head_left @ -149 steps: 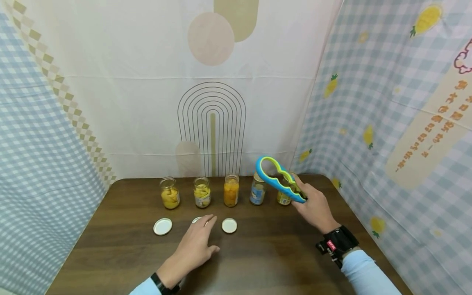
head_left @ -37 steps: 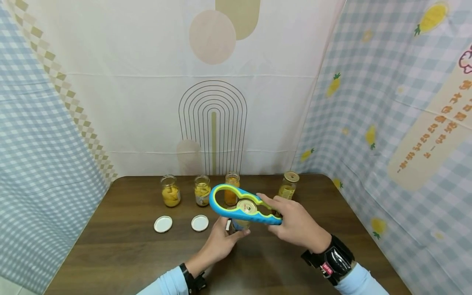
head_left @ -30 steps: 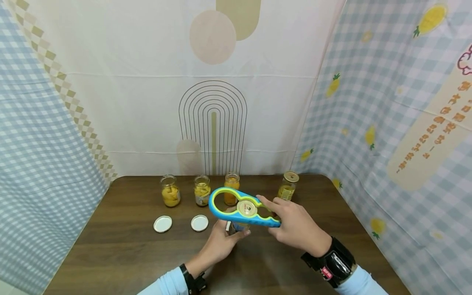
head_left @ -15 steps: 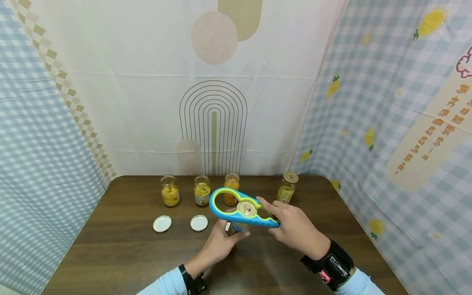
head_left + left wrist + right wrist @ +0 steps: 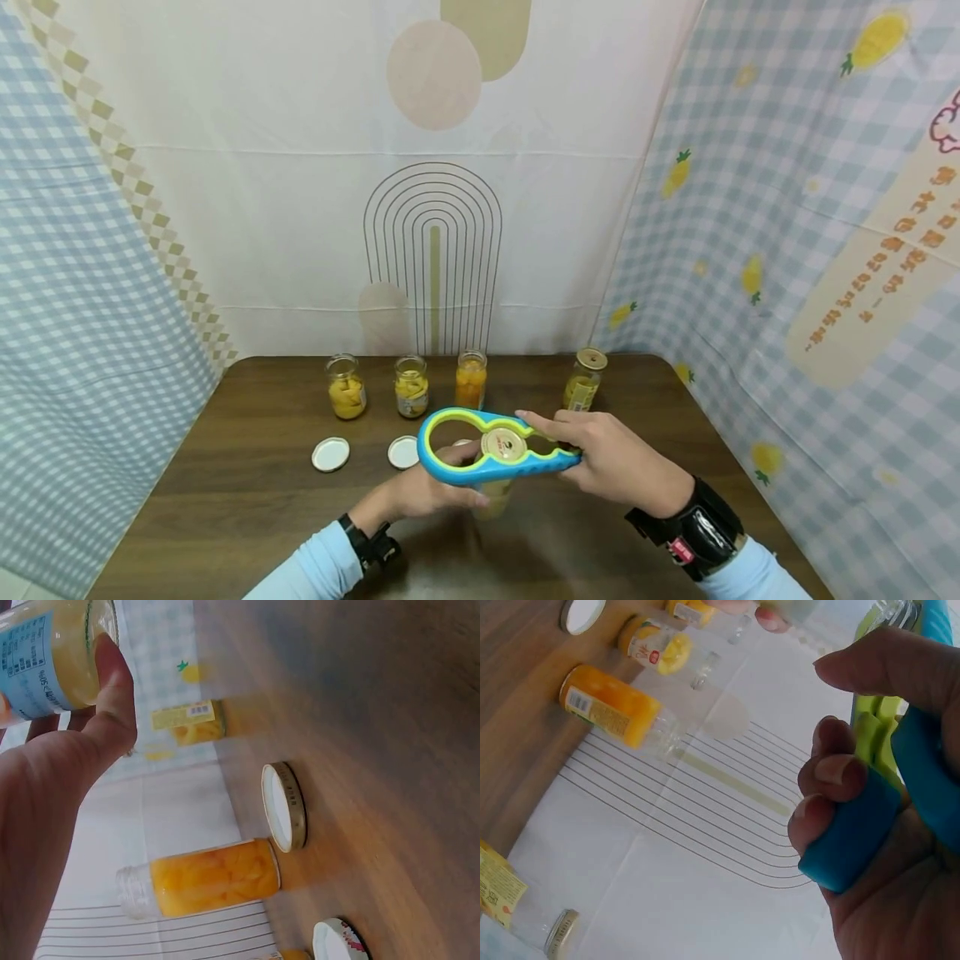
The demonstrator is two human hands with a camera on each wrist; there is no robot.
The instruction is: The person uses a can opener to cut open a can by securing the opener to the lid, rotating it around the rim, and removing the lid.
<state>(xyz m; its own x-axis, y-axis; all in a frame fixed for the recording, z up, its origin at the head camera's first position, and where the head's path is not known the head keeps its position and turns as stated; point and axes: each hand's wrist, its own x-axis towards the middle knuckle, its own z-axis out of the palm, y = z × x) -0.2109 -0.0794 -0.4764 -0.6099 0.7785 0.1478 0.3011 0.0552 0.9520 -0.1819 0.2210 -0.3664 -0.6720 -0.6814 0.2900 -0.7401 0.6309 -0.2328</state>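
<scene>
In the head view, my left hand (image 5: 423, 492) holds a glass jar (image 5: 495, 500) with pale yellow contents. The left wrist view shows its blue-and-white label (image 5: 34, 664) and the thumb along the glass, with the jar held off the table. A gold lid (image 5: 504, 445) tops this jar. Around the lid sits a blue and lime-green jar opener (image 5: 465, 477), its scalloped inner edges against both sides. My right hand (image 5: 622, 458) grips the opener's handles, index finger stretched along the upper one. The right wrist view shows the fingers curled round the blue handles (image 5: 851, 832).
Three open jars of yellow and orange fruit, left (image 5: 347, 398), middle (image 5: 412, 396) and orange (image 5: 471, 382), stand along the back. A gold-lidded jar (image 5: 582, 387) stands right. White-lined lids (image 5: 331, 454) lie before the open jars; one (image 5: 281, 806) is mostly hidden behind the opener.
Five seconds ago the left hand was empty and the blue-labelled jar stood in the row. The jar came under the opener; in the last half second both moved nearer the person and the left wrist turned.
</scene>
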